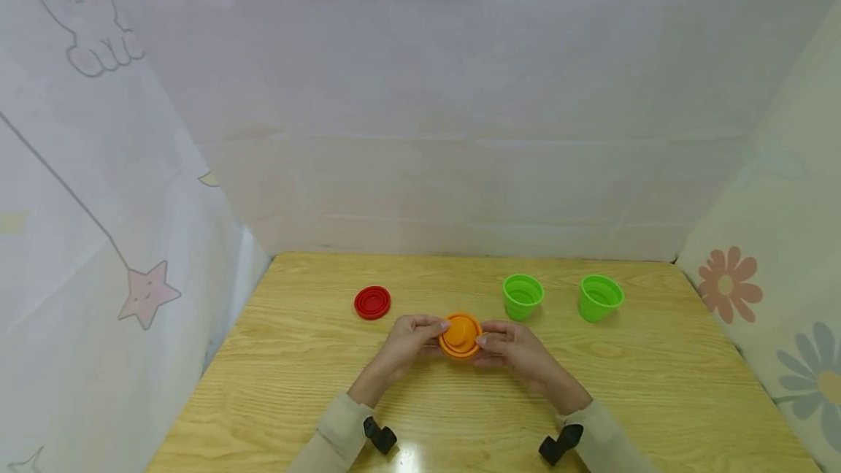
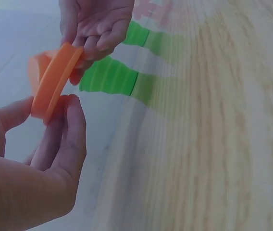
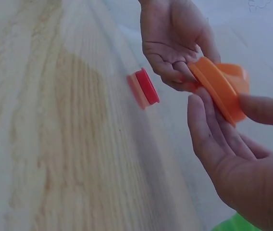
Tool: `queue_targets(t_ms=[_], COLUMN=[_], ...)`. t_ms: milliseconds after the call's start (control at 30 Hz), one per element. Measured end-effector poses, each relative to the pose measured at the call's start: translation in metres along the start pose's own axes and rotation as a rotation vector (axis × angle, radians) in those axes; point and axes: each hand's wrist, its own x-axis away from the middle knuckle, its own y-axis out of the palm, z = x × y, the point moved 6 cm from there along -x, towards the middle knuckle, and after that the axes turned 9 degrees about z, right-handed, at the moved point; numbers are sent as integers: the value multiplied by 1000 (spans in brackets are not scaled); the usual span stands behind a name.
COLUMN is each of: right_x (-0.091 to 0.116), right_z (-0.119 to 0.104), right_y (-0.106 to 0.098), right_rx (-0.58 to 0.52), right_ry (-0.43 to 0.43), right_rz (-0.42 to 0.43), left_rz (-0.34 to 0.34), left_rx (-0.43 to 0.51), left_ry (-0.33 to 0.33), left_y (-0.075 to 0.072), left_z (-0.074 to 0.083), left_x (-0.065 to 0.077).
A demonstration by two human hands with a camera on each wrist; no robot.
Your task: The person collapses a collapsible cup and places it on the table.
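Both hands hold an orange collapsible cup (image 1: 460, 338) above the table, one at each side of its rim. Its bottom bulges out from the flattened rings, towards the head camera. My left hand (image 1: 406, 345) pinches the left edge, thumb on the near face and fingers behind. Opposite it, my right hand (image 1: 520, 352) pinches the right edge the same way. In the left wrist view the cup (image 2: 55, 84) appears tilted, seen edge-on between the hands. The right wrist view also shows the bulge sticking out of the orange cup (image 3: 218, 86).
A flattened red collapsible cup (image 1: 372, 303) lies on the wooden table (image 1: 296, 385), back left of the hands. Two expanded green cups (image 1: 523, 298) stand upright at the back right. Patterned white cloth (image 1: 420, 130) hangs behind the table and along both sides.
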Motion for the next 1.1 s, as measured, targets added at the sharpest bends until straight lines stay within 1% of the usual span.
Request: queue_targets(t_ms=[100,200,267,400,500,633,767,833,1000,1100], right_x=[2,6,9,12,11,7,3,2,1,2], right_z=[-3,-6,-8,-11,-10,-6,-2,-1,-2,-5], right_y=[1,4,5,4,0,-5,-9,-10,-10,-9], right_rx=[30,56,68,88,91,87,61,30,-26,-30], right_ry=[-5,3,9,28,46,54,62,70,59,48], right_rz=[-88,-161,-188,-198,-160,-84,-15,11,54,59], left_rz=[-12,-51,-80,-111,-107,-89,-86,-85,-83,-96], left_rx=[-51,-102,-138,-196,-204,-176,-122,-81,61,108], left_ry=[0,1,-8,-20,-11,-6,-12,-18,-41,-50], left_y=[-2,-1,1,4,4,5,6,7,9,11], left_z=[3,5,6,7,7,7,4,1,-2,-3], left_x=[-1,-1,0,3,3,4,5,4,5,6])
